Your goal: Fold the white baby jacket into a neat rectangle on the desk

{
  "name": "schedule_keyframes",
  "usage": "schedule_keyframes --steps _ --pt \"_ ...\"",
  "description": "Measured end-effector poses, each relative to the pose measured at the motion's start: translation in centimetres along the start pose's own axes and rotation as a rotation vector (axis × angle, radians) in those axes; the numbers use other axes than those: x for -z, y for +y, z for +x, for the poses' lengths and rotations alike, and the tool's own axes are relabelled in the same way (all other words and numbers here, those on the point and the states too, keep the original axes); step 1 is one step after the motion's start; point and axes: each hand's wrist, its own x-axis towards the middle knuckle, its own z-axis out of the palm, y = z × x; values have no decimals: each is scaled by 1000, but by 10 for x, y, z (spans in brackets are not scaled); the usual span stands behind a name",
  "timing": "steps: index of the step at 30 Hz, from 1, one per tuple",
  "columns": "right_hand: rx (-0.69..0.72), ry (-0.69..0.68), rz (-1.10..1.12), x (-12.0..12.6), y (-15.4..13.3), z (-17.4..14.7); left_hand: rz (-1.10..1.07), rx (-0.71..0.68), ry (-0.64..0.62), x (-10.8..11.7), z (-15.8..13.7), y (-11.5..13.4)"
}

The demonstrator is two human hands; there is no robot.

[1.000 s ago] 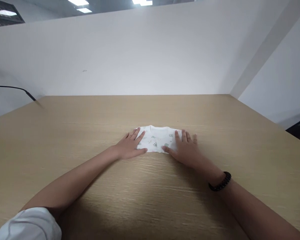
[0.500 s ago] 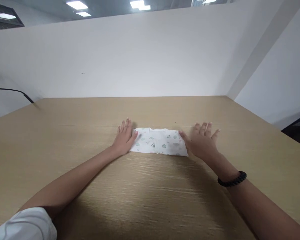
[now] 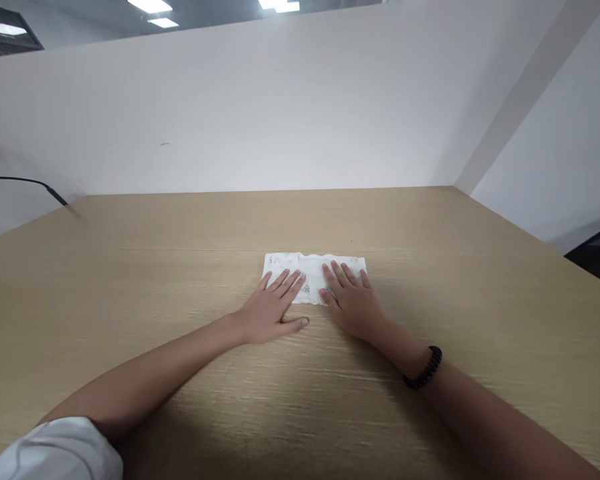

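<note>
White and printed, a folded garment [image 3: 312,272] is lying flat on the wood-grain table [image 3: 300,220]. The left hand [image 3: 267,312] is resting outstretched fingers over its left part; the right hand [image 3: 354,303] is covering its right part, fingers likewise splayed, both grasping nothing.

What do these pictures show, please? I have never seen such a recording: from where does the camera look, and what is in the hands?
All pictures come from one camera on a person's head, looking forward and down at that person's bare hands. On the wood-coloured table lies a flat white cloth with small printed figures. The left hand lays its fingers over the cloth's left part; the right hand, with a black bracelet behind it, covers the right part. Both are open and flat, with no grip on anything.
</note>
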Motion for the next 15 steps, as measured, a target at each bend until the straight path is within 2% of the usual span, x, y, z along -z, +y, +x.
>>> schedule_keyframes --steps 3,5,7,10,15 --pt "-162 27 -1 1 21 -10 -48 158 75 -6 -12 -10" --pt "-308 78 15 1 39 -18 -91 278 162 -8 -20 -21" --pt "-386 139 62 2 55 -24 -151 377 255 -8 -25 -31" --pt "-312 182 196 5 68 -32 -257 435 329 -5 -27 -40" --pt "-140 246 275 9 59 -37 -354 389 361 -2 -25 -40"
